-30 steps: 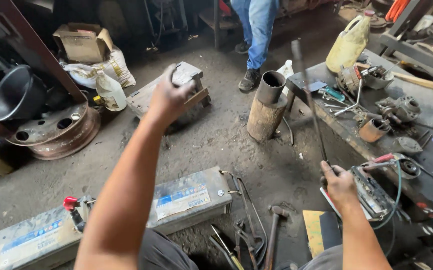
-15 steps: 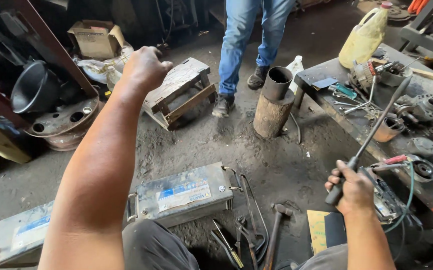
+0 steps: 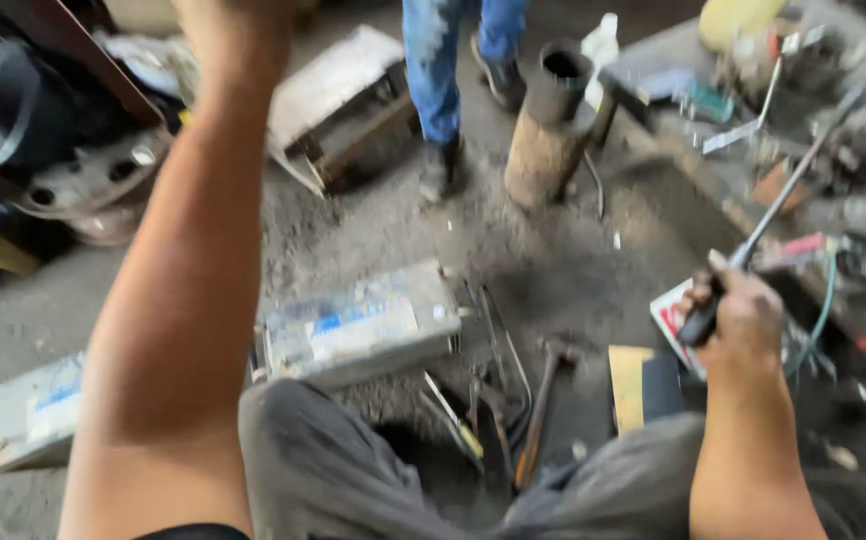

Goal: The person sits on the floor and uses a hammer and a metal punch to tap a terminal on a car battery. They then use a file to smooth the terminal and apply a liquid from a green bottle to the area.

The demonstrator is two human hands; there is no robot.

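Beyond the right hand (image 3: 743, 310), whose fingers (image 3: 701, 300) clenched a long thin metal rod (image 3: 788, 190), cluttered parts waited untouched; left hand fingers cut off, state unknowable

Long thin metal rod (image 3: 775, 206), dark handle, tilted up-right, held

The right hand (image 3: 743, 310) grips a long rod (image 3: 773, 210) by its handle, low at the right. From that grip, the rod slants up and right over the cluttered workbench (image 3: 673, 180). Left of the grip lies a hammer (image 3: 543, 400) on the floor, and farther left two batteries (image 3: 363, 325) side by side. Beyond the grip, up and left, a pipe (image 3: 553, 110) stands upright, with another person's legs (image 3: 448, 70) just left of it.
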